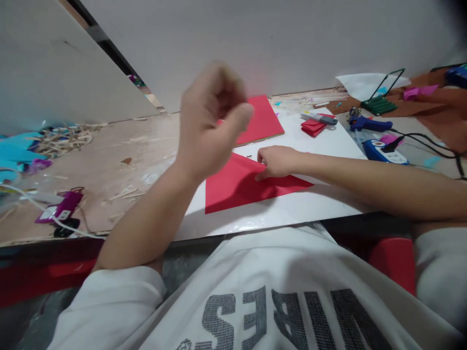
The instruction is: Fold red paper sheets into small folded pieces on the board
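A red sheet of paper with a slanting upper edge lies on the white board in front of me. My right hand rests at that upper edge, its thumb on the sheet and its bent fingers just beyond, gripping the paper. A small dark piece sits close to these fingertips. Raised above the board, my left hand is slightly blurred, its fingers curled into a loose fist; no object shows in it. Partly hidden behind this hand is a red flat pad or stack.
Folded red pieces lie under a grey utility knife on the right. Beyond are a blue glue gun, a blue-white power strip and a green stand. Wood scraps and a purple power strip are left.
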Demonstrator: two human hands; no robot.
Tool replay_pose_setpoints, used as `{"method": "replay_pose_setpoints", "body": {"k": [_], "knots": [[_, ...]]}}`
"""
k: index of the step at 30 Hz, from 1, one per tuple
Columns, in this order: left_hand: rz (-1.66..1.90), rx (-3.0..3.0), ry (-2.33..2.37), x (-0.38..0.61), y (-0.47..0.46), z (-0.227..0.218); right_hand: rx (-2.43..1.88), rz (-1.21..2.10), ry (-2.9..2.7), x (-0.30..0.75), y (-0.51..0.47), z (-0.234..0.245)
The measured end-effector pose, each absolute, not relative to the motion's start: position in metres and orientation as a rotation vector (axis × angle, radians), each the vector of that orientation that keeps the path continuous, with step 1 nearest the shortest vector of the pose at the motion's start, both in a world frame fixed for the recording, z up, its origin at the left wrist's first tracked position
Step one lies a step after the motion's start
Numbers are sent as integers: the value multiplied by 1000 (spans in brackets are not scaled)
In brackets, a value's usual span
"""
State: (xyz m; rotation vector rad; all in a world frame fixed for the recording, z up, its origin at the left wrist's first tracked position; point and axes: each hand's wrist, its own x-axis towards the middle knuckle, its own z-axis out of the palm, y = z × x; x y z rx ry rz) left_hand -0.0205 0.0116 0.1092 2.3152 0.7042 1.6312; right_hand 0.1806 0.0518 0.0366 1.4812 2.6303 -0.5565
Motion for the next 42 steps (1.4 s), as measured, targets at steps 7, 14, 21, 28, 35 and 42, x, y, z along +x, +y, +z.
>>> {"method": "replay_pose_setpoints", "body": {"k": [7,14,21,28,35,42], "knots": [[1687,1883,1386,-88,115,6,1536,-984,2847,192,47,49],[1935,1688,1559,-81,93,4,2019,-910,3247,218,89,23],[1407,979,1078,-24,50,-10,2295,-1021,3403,211,93,4],[1497,1396,1044,-32,52,-19,2172,-1061,3149,198,54,14],[1732,1875,1179,-51,45,4,2118,-669,3368,212,52,57],[1778,2373,1088,-66,21,31,1537,-1166,4100,242,23,83]]}}
